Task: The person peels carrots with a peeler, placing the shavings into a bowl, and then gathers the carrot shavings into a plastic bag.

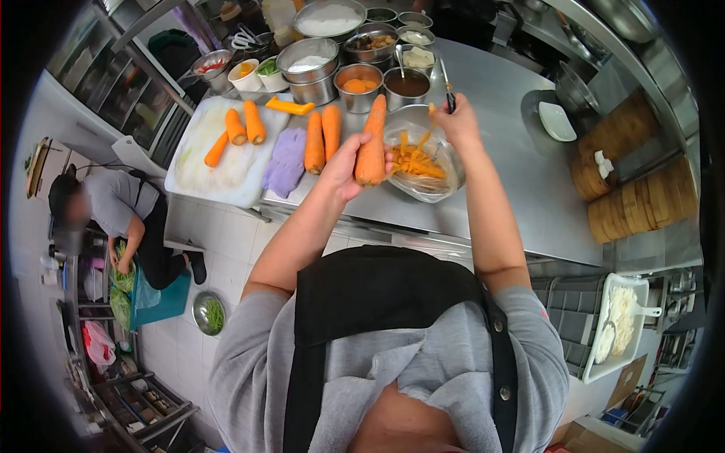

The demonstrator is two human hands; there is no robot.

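My left hand (347, 167) is wrapped round a large carrot (371, 147), its narrow end pointing away from me. My right hand (458, 122) is closed on a slim black-handled tool (451, 101); its working end does not show clearly. An orange strip of peel hangs just below that hand. Between and beneath both hands stands a bowl lined with a clear plastic bag (445, 187), holding carrot peelings (414, 160). Left of the held carrot, two more carrots (314, 142) lie beside a crumpled purple cloth (285, 160).
On the white cutting board (195, 167) are several carrots (236, 127) and a yellow peeler-like tool (289, 106). Metal containers (313, 89) of ingredients crowd the back. Bamboo steamers (642, 211) and a white dish (557, 121) are at right. A co-worker (121, 200) handles greens at left.
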